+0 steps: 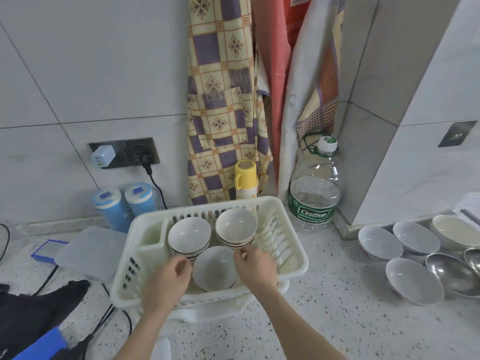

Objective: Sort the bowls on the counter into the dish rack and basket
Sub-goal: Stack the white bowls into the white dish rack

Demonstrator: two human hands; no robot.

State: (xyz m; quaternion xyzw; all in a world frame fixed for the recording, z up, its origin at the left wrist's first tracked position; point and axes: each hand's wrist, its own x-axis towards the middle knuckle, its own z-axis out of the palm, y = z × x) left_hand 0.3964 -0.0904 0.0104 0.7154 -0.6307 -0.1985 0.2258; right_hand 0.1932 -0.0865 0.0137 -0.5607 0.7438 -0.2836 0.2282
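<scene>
Bowls: three groups sit in the white dish rack [291, 224] — a stack at back left [189, 236], a stack at back right [235, 227], and a single front bowl [215, 267] nearest the person, mouth up, tilted a bit toward the camera. More wait on the counter [337, 307] well to the right: white bowls [413, 280] w/ a few steel bowls [452, 272] beside them, partly cut off at the frame edge.

Left hand [166, 279] is at the front bowl's left rim, right hand [255, 265] at its right rim, so the bowl lies btwn both hands, directly ahead. Fingers of both are loosely curled; looks like fingertips are at or just off the rim, but can't tell if either actually grips it — contact is hidden behind knuckles. Neither hand carries anything else.

Judgement: this bowl is being seated or just let go. Next bowls lie to the right, so right hand is the nearer one for the reach; left would have to cross the rack.

Hard to make out: how many bowls are in each stack (rims blur together), what the front bowl rests on, and the basket — nothing I can id as one separate from the rack. A tray under the rack shows only at the front edge.
</scene>
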